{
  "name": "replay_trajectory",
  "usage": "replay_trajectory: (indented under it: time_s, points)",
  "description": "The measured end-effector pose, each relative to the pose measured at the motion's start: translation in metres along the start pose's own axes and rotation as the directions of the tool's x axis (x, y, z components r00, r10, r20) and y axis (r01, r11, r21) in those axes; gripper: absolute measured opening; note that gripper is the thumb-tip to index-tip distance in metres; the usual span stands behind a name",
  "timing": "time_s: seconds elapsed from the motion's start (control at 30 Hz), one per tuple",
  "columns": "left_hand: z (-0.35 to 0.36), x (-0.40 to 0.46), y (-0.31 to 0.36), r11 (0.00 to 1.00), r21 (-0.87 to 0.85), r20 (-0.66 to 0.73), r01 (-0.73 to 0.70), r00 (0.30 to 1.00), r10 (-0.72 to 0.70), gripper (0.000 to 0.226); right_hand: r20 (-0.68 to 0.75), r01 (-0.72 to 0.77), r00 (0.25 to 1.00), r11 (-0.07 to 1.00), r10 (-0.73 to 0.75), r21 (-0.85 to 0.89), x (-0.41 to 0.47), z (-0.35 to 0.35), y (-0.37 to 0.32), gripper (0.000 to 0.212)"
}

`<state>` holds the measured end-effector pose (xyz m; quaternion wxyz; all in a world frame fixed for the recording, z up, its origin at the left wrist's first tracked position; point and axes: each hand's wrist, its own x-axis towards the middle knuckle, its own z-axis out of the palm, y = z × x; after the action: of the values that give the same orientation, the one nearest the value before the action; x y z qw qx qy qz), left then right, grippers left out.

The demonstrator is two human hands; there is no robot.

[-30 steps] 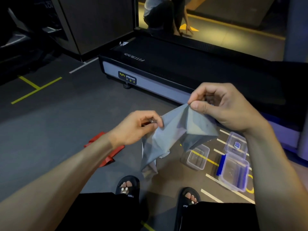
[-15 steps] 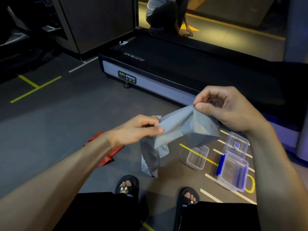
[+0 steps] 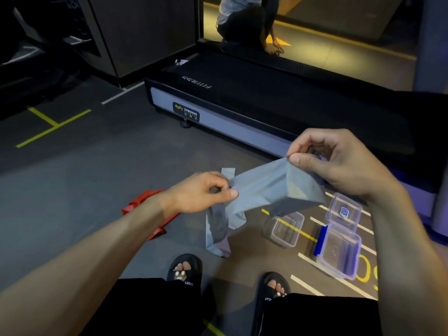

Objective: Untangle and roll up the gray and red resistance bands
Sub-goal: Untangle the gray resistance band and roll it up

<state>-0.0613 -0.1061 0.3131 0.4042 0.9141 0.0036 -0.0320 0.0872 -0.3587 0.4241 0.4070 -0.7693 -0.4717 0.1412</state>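
A gray resistance band (image 3: 261, 187) is held in the air between both hands, above the floor and my feet. My left hand (image 3: 201, 192) pinches it at its lower left, between thumb and fingers. My right hand (image 3: 334, 161) pinches its upper right corner, where the band folds into a flat panel. A loose gray tail hangs down below my left hand. The red resistance band (image 3: 143, 209) lies crumpled on the dark floor, partly hidden behind my left forearm.
Two clear plastic containers sit on the floor at the right: a small open one (image 3: 284, 229) and a larger one (image 3: 339, 251) with a blue clasp and its lid hinged open. A black treadmill (image 3: 242, 100) stands ahead. A person crouches beyond it.
My hands have drawn apart, stretching the gray band flatter between them. My left hand shifted down and left, and a short gray end now sticks up behind it.
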Motion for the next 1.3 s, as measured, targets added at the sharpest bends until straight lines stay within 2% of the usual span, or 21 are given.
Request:
replay_trajectory:
  time_s: [0.07,0.13,0.27,0.33,0.4,0.47,0.53,0.57,0.63,0.67,0.7,0.8,0.83,0.9,0.97,1.03,1.1,1.17,1.23,1.3]
  points:
    - [0.002,0.0,-0.001,0.991,-0.132,-0.008,-0.015,1.0,0.014,0.044,-0.01,0.005,1.0,1.0,-0.005,-0.007,0.001,0.0,-0.003,0.003]
    - [0.003,0.0,-0.002,0.981,-0.192,-0.062,-0.016,0.998,0.005,0.041,-0.015,0.006,1.0,0.999,-0.007,-0.036,0.002,0.0,-0.002,0.003]
    - [0.005,-0.002,0.001,0.989,-0.105,-0.171,-0.103,0.982,0.084,0.028,-0.012,0.02,1.0,0.999,-0.021,-0.046,0.003,-0.002,-0.004,0.003]
    - [0.009,-0.001,0.005,0.977,-0.155,-0.2,-0.144,0.973,0.112,0.031,-0.009,0.027,1.0,0.999,-0.027,-0.043,0.003,-0.003,-0.006,0.003]
    - [0.015,0.001,0.007,0.951,-0.282,-0.151,-0.128,0.985,0.088,0.039,-0.01,0.041,0.999,0.998,-0.041,-0.048,0.004,-0.004,-0.006,0.003]
    - [0.022,0.0,0.008,0.894,-0.445,-0.053,-0.051,0.998,0.031,0.051,-0.016,0.052,0.999,0.998,-0.052,-0.044,0.004,-0.006,-0.005,0.003]
    - [0.029,-0.001,0.006,0.814,-0.575,0.107,0.078,0.994,-0.019,0.073,-0.02,0.057,0.998,0.997,-0.058,-0.043,0.004,-0.008,-0.004,0.003]
    - [0.032,-0.001,0.006,0.793,-0.594,0.193,0.135,0.981,-0.023,0.072,-0.015,0.059,0.998,0.997,-0.06,-0.054,0.004,-0.008,-0.004,0.004]
    - [0.037,-0.003,0.007,0.831,-0.525,0.282,0.182,0.959,-0.032,0.045,-0.004,0.058,0.998,0.995,-0.059,-0.085,0.004,-0.007,-0.004,0.004]
    - [0.038,-0.003,0.009,0.867,-0.471,0.28,0.163,0.96,-0.028,0.034,-0.003,0.054,0.999,0.994,-0.054,-0.098,0.004,-0.006,-0.004,0.004]
    - [0.038,-0.003,0.013,0.898,-0.424,0.256,0.121,0.967,-0.01,0.032,-0.002,0.047,0.999,0.993,-0.048,-0.109,0.004,-0.005,-0.004,0.004]
    - [0.043,-0.001,0.01,0.955,-0.292,0.043,-0.048,0.997,0.064,0.043,0.001,0.035,0.999,0.991,-0.035,-0.127,0.003,-0.002,-0.002,0.004]
    - [0.045,0.0,0.006,0.956,-0.287,-0.031,-0.065,0.998,0.059,0.045,0.004,0.032,0.999,0.99,-0.032,-0.138,0.003,-0.001,-0.002,0.004]
    - [0.05,0.0,0.001,0.912,-0.409,-0.062,0.0,0.998,-0.028,0.055,0.008,0.03,1.0,0.989,-0.029,-0.148,0.003,0.0,-0.001,0.004]
    - [0.054,-0.001,0.004,0.85,-0.519,0.009,0.092,0.995,-0.102,0.065,0.003,0.04,0.999,0.991,-0.04,-0.13,0.003,0.0,-0.001,0.004]
    - [0.058,-0.001,0.008,0.78,-0.593,0.108,0.201,0.98,-0.17,0.055,-0.01,0.049,0.999,0.994,-0.05,-0.093,0.004,-0.001,-0.002,0.004]
    - [0.063,0.0,0.005,0.74,-0.627,0.185,0.242,0.97,-0.16,0.04,-0.009,0.058,0.998,0.996,-0.059,-0.068,0.004,0.0,-0.004,0.004]
    - [0.063,0.001,0.004,0.791,-0.573,0.198,0.216,0.973,-0.122,0.044,0.014,0.062,0.998,0.996,-0.061,-0.069,0.005,0.003,-0.005,0.005]
    - [0.064,0.002,0.0,0.847,-0.513,0.115,0.136,0.989,-0.089,0.051,0.024,0.068,0.997,0.995,-0.067,-0.076,0.006,0.005,-0.005,0.005]
    - [0.064,0.005,-0.004,0.855,-0.508,0.007,0.1,0.994,-0.112,0.044,0.019,0.075,0.997,0.994,-0.074,-0.076,0.006,0.004,-0.004,0.005]
